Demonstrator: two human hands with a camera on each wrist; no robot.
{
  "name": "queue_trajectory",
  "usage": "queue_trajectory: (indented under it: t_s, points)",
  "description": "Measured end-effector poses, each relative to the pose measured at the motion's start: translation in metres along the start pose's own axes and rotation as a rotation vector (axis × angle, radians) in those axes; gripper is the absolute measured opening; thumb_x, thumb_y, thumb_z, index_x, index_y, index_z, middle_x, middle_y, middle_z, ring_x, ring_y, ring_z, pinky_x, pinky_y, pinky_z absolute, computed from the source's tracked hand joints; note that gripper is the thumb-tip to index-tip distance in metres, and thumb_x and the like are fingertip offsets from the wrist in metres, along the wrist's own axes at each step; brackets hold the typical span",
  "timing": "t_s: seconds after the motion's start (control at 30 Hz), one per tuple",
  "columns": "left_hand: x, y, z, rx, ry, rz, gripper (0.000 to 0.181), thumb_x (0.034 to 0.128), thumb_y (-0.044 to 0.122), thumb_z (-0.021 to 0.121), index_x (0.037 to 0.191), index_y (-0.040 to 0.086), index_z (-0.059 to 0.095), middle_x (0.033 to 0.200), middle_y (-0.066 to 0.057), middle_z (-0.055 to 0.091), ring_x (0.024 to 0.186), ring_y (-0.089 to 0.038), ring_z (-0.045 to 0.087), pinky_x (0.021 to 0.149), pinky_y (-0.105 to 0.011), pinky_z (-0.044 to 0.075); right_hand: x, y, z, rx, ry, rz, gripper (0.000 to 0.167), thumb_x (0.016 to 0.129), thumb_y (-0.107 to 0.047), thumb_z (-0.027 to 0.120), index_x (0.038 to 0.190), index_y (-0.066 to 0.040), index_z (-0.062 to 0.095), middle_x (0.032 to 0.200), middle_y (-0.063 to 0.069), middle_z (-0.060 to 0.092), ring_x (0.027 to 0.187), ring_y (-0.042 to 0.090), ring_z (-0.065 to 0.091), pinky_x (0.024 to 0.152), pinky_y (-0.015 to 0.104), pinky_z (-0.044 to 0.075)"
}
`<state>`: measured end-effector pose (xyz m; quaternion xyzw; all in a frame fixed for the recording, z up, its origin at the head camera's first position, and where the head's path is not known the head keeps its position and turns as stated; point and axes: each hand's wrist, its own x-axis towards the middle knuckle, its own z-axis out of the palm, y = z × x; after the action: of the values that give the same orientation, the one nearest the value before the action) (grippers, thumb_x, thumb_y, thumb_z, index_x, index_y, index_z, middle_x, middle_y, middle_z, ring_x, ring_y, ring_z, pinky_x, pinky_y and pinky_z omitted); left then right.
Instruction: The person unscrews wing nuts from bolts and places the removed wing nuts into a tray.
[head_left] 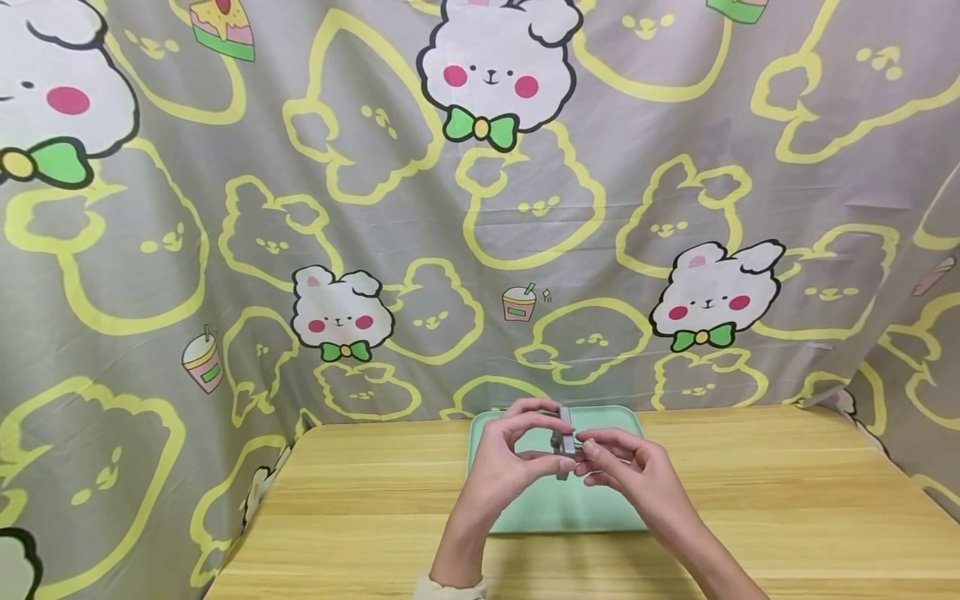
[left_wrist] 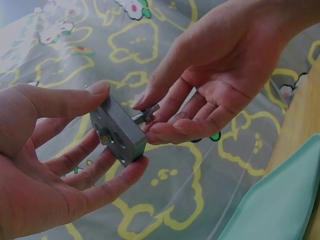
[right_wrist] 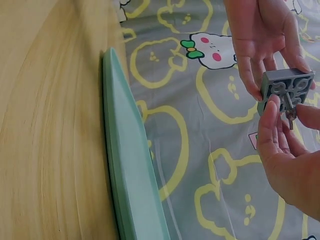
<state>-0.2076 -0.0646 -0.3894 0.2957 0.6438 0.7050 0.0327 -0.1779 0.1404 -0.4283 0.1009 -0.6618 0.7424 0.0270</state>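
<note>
A grey rectangular block (head_left: 566,442) is held up above the green tray, its edges gripped between the thumb and fingers of the left hand (head_left: 504,462). A threaded metal bolt (left_wrist: 145,116) sticks out of the face turned to the right hand (head_left: 637,471), whose thumb and fingertips are at the bolt. On the opposite face, the left wrist view shows a round metal end (left_wrist: 104,136) and a round hole. Recessed rings mark the block's other face (right_wrist: 287,86) in the right wrist view, with the bolt among them; fingers partly hide the bolt's far end.
Beneath the hands, the green tray (head_left: 525,518) lies on a wooden table (head_left: 360,500). A grey curtain (head_left: 480,333) with cartoon rabbits and yellow outlines hangs behind the table and along both sides.
</note>
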Motion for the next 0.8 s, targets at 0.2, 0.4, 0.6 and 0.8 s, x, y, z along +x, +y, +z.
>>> queue_trajectory:
  t_s: [0.2,0.4,0.6,0.8]
  points:
    - [0.0002,0.0004,0.0016,0.007,-0.005,-0.001,0.029,0.0789,-0.011,0.082,0.107,-0.004,0.076,0.134,-0.015,0.056,0.123,-0.027,0.056,0.083,-0.043,0.064,-0.0007,-0.0007,0.0001,-0.006,0.017,0.008,0.038,0.103,-0.017,0.065,0.126,0.013,0.061,0.105,0.017,0.073,0.092,0.024,0.074,0.084,0.039,0.063]
    - [0.0005,-0.0008,0.0019,0.009,-0.005,0.000,0.029,0.0790,-0.010,0.083,0.107,-0.003,0.076,0.133,-0.015,0.056,0.122,-0.026,0.057,0.083,-0.042,0.064,-0.0008,-0.0022,-0.0013,-0.021,0.037,-0.011,0.034,0.102,-0.015,0.067,0.122,0.012,0.064,0.104,0.016,0.073,0.090,0.023,0.074,0.084,0.040,0.063]
    - [0.0007,-0.0024,0.0014,0.006,-0.009,0.001,0.030,0.0788,-0.009,0.083,0.107,-0.003,0.076,0.134,-0.017,0.056,0.121,-0.026,0.058,0.083,-0.043,0.064,-0.0011,-0.0014,-0.0030,-0.031,0.032,-0.070,0.027,0.100,-0.010,0.068,0.117,0.011,0.063,0.103,0.016,0.073,0.088,0.022,0.074,0.080,0.040,0.064]
    - [0.0005,-0.0030,0.0007,0.003,-0.003,0.000,0.030,0.0788,-0.008,0.084,0.107,-0.001,0.076,0.133,-0.012,0.057,0.123,-0.026,0.057,0.084,-0.043,0.064,-0.0009,0.0019,-0.0041,-0.086,0.011,-0.192,0.021,0.099,-0.004,0.068,0.113,0.010,0.062,0.103,0.020,0.071,0.090,0.025,0.074,0.076,0.039,0.065]
